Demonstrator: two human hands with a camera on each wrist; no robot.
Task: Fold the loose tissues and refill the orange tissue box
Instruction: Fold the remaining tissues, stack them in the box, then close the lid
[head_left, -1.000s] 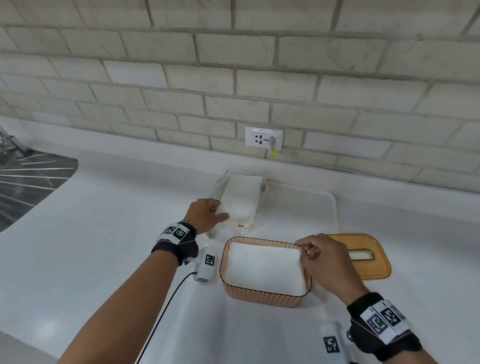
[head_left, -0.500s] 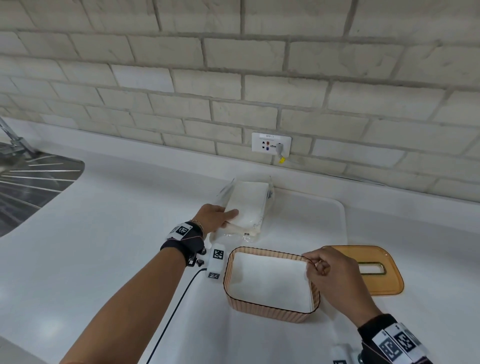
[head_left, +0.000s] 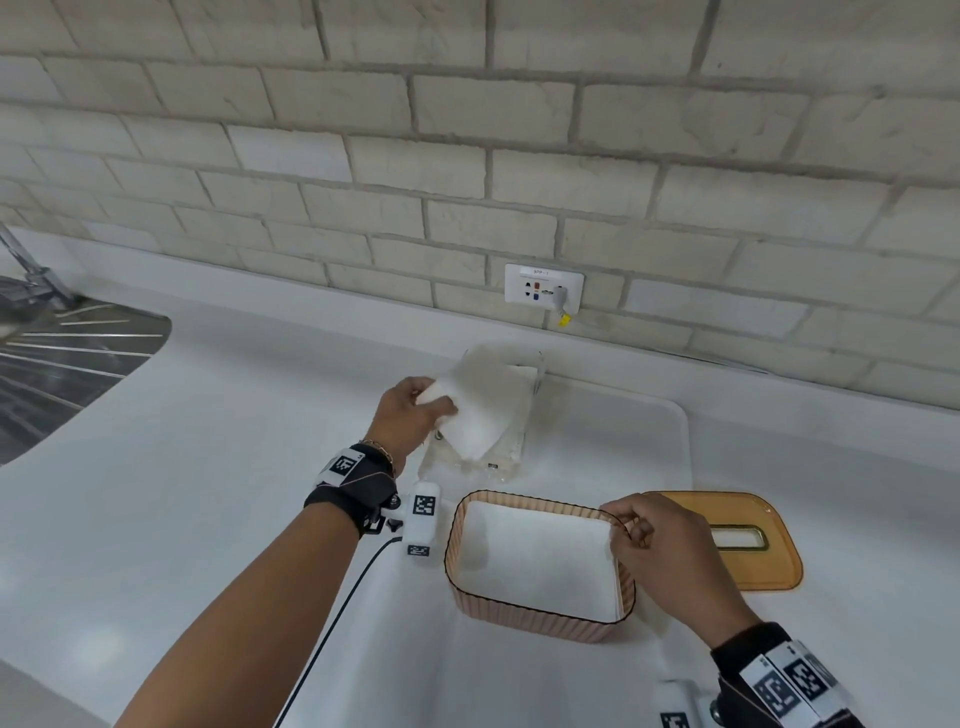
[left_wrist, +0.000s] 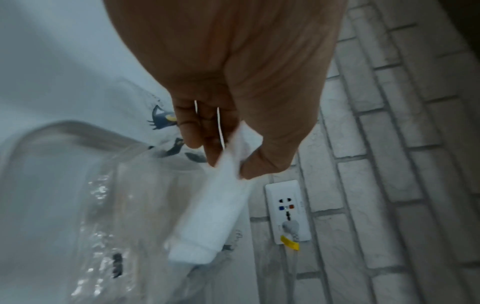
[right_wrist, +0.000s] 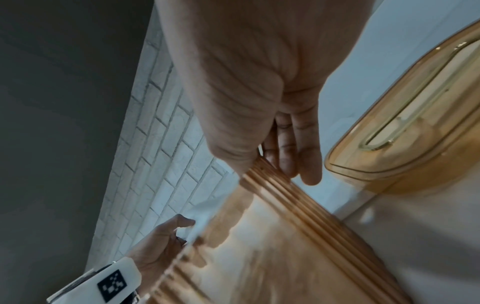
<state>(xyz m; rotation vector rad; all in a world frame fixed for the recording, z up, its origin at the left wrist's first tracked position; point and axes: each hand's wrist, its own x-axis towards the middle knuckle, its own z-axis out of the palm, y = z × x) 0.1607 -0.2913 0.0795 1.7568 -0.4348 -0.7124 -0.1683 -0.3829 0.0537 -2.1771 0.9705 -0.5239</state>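
Closest in, the right hand (head_left: 670, 556) curls its fingers over the right rim of the orange tissue box (head_left: 540, 618), thumb inside and fingers (right_wrist: 298, 156) outside on the ribbed wall. The box sits open on the white counter (head_left: 208, 467), and white tissue (head_left: 540, 558) lines its inside. Just to its right, the orange lid (head_left: 748, 545) lies flat on the counter, with 1 long slot in the middle.

A bit farther back, the left hand (head_left: 410, 415) pinches 1 white folded tissue (head_left: 478, 410) between thumb and fingers (left_wrist: 192, 131) and holds it up over a clear plastic pack (head_left: 498, 457) of more tissues.

At the far left is a shiny metal sink (head_left: 67, 364). Behind everything stands a pale brick wall (head_left: 467, 156) with 1 white power socket (head_left: 544, 287), and a plug with a yellow tag is in it.
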